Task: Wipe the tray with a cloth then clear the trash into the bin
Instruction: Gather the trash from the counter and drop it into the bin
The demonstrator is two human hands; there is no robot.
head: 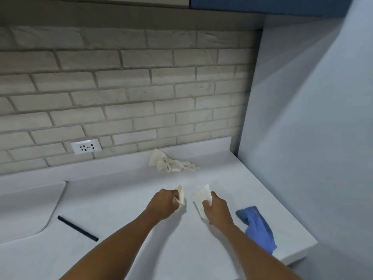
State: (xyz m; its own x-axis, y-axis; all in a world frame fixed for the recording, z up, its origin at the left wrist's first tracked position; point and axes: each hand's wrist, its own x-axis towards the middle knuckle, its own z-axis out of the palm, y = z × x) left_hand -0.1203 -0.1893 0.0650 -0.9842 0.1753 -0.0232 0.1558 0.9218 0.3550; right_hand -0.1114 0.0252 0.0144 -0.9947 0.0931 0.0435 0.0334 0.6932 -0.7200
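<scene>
While the blue cloth (257,229) lies nearby, each hand's fingers pinch a white paper scrap (199,197).

a white counter (125,219) carries a black tube (77,228) near left, crumpled paper (171,163) far, a blue cloth (257,227) right.

This looks like a home kitchen or utility corner, built around a pale countertop (125,201) with a raised back lip. Behind the countertop runs a whitewashed brick-pattern backsplash (129,81) with a white wall socket (86,146) set low in it, just above the lip. At the countertop's left end a shallow basin (26,207) is moulded into the surface, and cabinet undersides (94,1) hang above.
</scene>
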